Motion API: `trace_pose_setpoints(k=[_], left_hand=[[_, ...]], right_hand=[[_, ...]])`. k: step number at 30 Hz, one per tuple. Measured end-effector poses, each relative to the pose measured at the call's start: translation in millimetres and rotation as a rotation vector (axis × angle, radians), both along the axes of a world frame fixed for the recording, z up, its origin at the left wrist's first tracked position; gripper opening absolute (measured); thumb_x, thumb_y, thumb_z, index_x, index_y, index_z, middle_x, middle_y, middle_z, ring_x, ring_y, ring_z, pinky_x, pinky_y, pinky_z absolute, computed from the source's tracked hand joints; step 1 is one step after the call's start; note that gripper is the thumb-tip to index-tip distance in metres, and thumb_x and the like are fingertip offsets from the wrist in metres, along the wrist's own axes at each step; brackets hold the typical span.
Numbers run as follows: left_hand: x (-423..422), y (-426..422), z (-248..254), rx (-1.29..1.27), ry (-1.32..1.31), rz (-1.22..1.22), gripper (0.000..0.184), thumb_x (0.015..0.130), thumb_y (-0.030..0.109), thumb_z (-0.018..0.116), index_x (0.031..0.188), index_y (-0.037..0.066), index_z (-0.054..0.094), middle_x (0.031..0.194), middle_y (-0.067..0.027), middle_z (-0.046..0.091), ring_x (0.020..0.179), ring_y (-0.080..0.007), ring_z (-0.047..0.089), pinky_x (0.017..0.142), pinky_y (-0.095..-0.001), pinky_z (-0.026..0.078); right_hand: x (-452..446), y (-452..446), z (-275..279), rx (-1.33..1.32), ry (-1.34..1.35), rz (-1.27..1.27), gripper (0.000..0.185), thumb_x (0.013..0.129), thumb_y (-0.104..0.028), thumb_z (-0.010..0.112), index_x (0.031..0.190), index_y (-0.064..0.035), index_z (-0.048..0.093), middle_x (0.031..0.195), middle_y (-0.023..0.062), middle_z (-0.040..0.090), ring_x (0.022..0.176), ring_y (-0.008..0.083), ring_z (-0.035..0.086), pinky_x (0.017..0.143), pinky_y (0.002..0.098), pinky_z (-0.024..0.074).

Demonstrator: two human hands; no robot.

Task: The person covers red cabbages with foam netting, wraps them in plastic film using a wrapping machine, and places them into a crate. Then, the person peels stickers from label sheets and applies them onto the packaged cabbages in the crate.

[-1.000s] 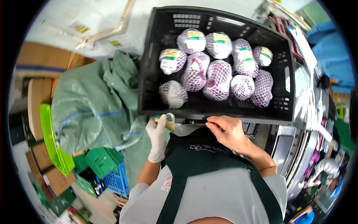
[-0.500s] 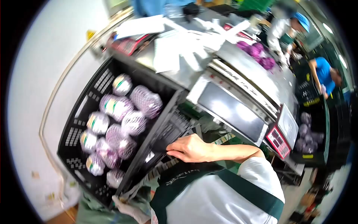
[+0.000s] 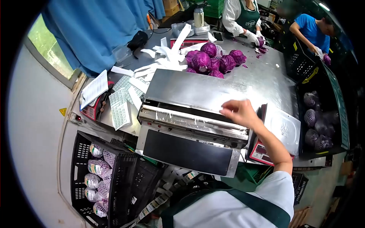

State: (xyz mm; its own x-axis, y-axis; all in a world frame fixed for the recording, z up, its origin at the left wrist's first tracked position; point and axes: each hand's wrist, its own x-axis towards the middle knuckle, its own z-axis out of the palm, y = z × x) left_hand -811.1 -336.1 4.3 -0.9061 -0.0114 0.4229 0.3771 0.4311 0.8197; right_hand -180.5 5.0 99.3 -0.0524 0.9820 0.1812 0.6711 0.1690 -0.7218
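My right hand (image 3: pixel 240 112), bare, hovers over the right end of a metal wrapping machine (image 3: pixel 190 127), near its long pale roller (image 3: pixel 167 110). Its fingers are loosely curled and apart, with nothing visible between them. The machine has a flat dark plate (image 3: pixel 186 152) along its front. Behind it lies a pile of purple cabbages (image 3: pixel 201 61), one of them in a white foam net. My left hand is out of view. Down at the left, a black crate (image 3: pixel 125 178) holds several net-wrapped, labelled cabbages (image 3: pixel 98 166).
Label sheets (image 3: pixel 119 108), a clipboard (image 3: pixel 95 89) and white strips (image 3: pixel 171 57) lie on the steel table (image 3: pixel 270 76). A scale (image 3: pixel 281 127) stands at right, beside a crate of netted cabbages (image 3: pixel 317 121). Two co-workers handle cabbages at the back: one in an apron (image 3: pixel 248 17), one in blue (image 3: pixel 310 32).
My view has swung up toward the table. My right hand has left the black crate's edge and is over the machine. The gloved left hand has gone out of view.
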Motion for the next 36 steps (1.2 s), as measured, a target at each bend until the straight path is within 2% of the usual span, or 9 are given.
trace_pose_setpoints(k=[3,4,6,17,19,20,25,30,36], left_hand=[[64,86,63,0.084,-0.043,0.029,0.041,0.088,0.031,0.056,0.113,-0.001,0.059,0.115,-0.0163,0.058,0.108,-0.0254,0.052,0.097,-0.0354,0.037],[-3,82,16,0.074,0.184,-0.043,0.038,0.086,0.028,0.059,0.108,-0.003,0.062,0.115,-0.0161,0.058,0.107,-0.0232,0.053,0.094,-0.0293,0.039],[79,163,67,0.167,-0.076,-0.147,0.037,0.086,0.022,0.057,0.114,-0.002,0.058,0.122,-0.0135,0.053,0.107,-0.0232,0.052,0.094,-0.0331,0.039],[193,516,107,-0.036,-0.184,-1.526,0.029,0.082,0.005,0.060,0.109,0.001,0.054,0.115,-0.0093,0.055,0.106,-0.0190,0.053,0.095,-0.0317,0.040],[214,584,92,-0.197,0.216,-1.586,0.024,0.077,0.009,0.064,0.099,0.001,0.058,0.103,-0.0099,0.058,0.097,-0.0208,0.057,0.088,-0.0303,0.043],[231,613,86,-0.209,0.260,-1.648,0.021,0.077,0.012,0.064,0.095,0.002,0.060,0.097,-0.0103,0.059,0.095,-0.0213,0.058,0.084,-0.0299,0.044],[279,761,-12,-0.470,0.457,-1.902,0.022,0.077,0.022,0.059,0.091,0.005,0.061,0.092,-0.0130,0.060,0.085,-0.0303,0.059,0.075,-0.0379,0.047],[334,818,-59,-0.711,0.955,-1.966,0.028,0.078,0.021,0.057,0.103,0.007,0.059,0.102,-0.0100,0.059,0.098,-0.0280,0.055,0.083,-0.0386,0.043],[372,839,-77,-0.874,1.400,-2.003,0.033,0.075,0.014,0.059,0.107,0.014,0.055,0.112,-0.0074,0.053,0.104,-0.0240,0.052,0.083,-0.0408,0.041]], right_hand=[[38,69,-21,-0.012,0.077,-0.036,0.047,0.073,-0.038,0.073,0.097,0.0013,0.065,0.083,0.0134,0.068,0.074,0.0192,0.066,0.068,0.0304,0.0526],[45,96,-26,-0.038,0.099,-0.041,0.054,0.070,-0.043,0.074,0.100,0.0011,0.064,0.087,0.0152,0.067,0.079,0.0215,0.066,0.071,0.0321,0.0522],[58,151,-41,-0.011,0.013,-0.039,0.071,0.062,-0.055,0.073,0.105,0.0009,0.062,0.098,0.0204,0.064,0.091,0.0281,0.064,0.080,0.0375,0.0493],[-12,344,-89,-0.216,-0.460,-0.463,0.095,0.057,-0.061,0.073,0.123,-0.0021,0.038,0.120,0.0307,0.045,0.103,0.0495,0.051,0.079,0.0539,0.0477],[-23,357,-99,-0.296,-0.401,-0.550,0.094,0.058,-0.052,0.078,0.125,-0.0031,0.034,0.128,0.0296,0.035,0.112,0.0517,0.042,0.073,0.0644,0.0456],[-30,355,-106,-0.190,-0.588,-0.610,0.092,0.059,-0.056,0.075,0.123,-0.0016,0.036,0.120,0.0306,0.041,0.101,0.0500,0.050,0.077,0.0513,0.0488],[-29,357,-122,-0.153,-0.350,-0.706,0.092,0.061,-0.042,0.078,0.129,-0.0041,0.030,0.133,0.0232,0.031,0.112,0.0499,0.038,0.079,0.0595,0.0456],[-20,344,-123,-0.117,-0.313,-0.733,0.091,0.058,-0.041,0.075,0.130,-0.0031,0.034,0.129,0.0210,0.038,0.112,0.0439,0.042,0.088,0.0490,0.0440],[24,332,-127,-0.170,0.511,-0.658,0.090,0.059,-0.043,0.079,0.127,0.0029,0.043,0.120,0.0193,0.051,0.109,0.0263,0.053,0.091,0.0331,0.0419]])
